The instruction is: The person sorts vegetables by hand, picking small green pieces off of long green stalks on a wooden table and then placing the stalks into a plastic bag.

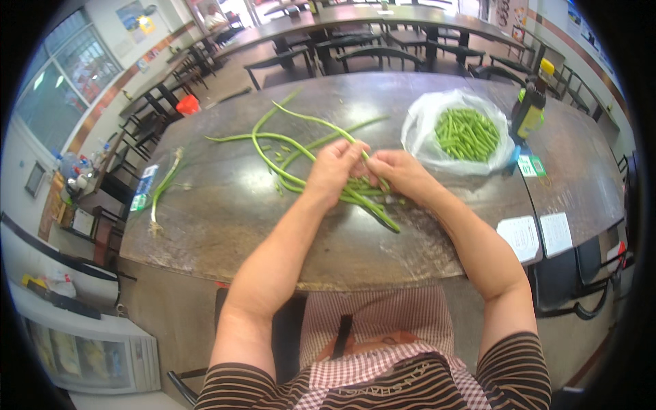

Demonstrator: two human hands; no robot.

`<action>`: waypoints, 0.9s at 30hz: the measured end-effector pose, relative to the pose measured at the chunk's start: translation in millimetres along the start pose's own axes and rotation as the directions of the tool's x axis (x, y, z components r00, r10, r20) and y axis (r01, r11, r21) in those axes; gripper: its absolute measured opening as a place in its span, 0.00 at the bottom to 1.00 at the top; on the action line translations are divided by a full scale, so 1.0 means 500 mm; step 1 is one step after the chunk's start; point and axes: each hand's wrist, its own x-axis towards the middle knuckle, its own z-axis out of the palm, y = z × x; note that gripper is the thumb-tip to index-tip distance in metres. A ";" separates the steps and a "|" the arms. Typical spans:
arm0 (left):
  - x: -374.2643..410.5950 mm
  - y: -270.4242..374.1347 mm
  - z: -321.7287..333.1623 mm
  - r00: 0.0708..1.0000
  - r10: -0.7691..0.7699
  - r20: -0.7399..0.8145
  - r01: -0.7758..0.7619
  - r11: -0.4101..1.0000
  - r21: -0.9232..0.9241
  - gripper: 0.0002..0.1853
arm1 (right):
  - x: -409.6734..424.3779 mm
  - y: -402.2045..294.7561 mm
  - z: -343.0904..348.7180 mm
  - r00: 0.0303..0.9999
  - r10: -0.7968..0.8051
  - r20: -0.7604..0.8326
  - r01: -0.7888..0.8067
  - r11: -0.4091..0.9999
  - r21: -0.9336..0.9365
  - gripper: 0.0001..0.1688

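My left hand (333,166) grips a long green yardlong bean (335,129) that trails away to the far left. Close beside it, my right hand (397,169) pinches the same bean nearer its end. More whole yardlong beans (256,134) lie curled and crossed on the dark table (230,225), around and under my left hand. Short bean pieces (366,190) are heaped beneath my hands, partly hidden by them. To the right, an open clear plastic bag (417,128) holds a pile of short green bean pieces (466,134).
A dark bottle with a yellow cap (530,105) stands beyond the bag. Near it lies a green-and-white card (532,166). White printed papers (517,238) rest at the right edge. Spring onions (166,187) lie at left. Black chairs (379,59) line the far side.
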 end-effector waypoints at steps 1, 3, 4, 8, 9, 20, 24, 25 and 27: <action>-0.003 0.002 0.002 1.000 0.002 -0.013 -0.001 1.000 0.013 0.12 | -0.006 -0.007 0.002 1.000 0.008 0.003 -0.008 1.000 0.013 0.17; -0.001 0.011 0.004 0.998 0.012 -0.057 -0.019 0.992 -0.122 0.13 | -0.009 -0.016 0.006 0.999 -0.007 -0.032 0.007 1.000 0.012 0.15; -0.002 0.019 0.004 0.994 0.008 -0.108 -0.023 0.990 -0.139 0.13 | -0.008 -0.004 0.001 0.999 -0.016 -0.040 0.015 1.000 -0.014 0.15; 0.005 0.032 -0.033 0.979 0.035 -0.199 -0.069 0.983 -0.167 0.13 | -0.009 -0.017 0.003 0.999 -0.005 -0.048 0.005 1.000 -0.001 0.13; 0.005 0.032 -0.033 0.979 0.026 -0.204 -0.062 0.983 -0.173 0.13 | -0.009 -0.012 0.002 0.999 -0.011 -0.050 0.011 1.000 0.000 0.13; 0.007 0.025 -0.043 0.986 -0.076 -0.150 0.033 0.963 -0.268 0.12 | -0.017 -0.006 0.001 0.971 -0.240 -0.012 0.240 0.970 0.030 0.13; 0.010 0.020 -0.059 0.984 -0.056 -0.168 0.006 0.958 -0.286 0.12 | -0.019 -0.014 0.014 0.965 -0.262 -0.012 0.256 0.930 0.266 0.12; 0.009 0.026 -0.054 0.985 -0.052 -0.163 0.005 0.960 -0.279 0.12 | -0.014 -0.010 0.011 0.983 -0.180 -0.034 0.180 0.919 0.351 0.12; -0.001 0.034 -0.033 0.989 -0.054 -0.137 0.020 0.970 -0.241 0.12 | -0.009 0.000 0.006 0.999 -0.045 -0.009 0.044 0.881 0.472 0.13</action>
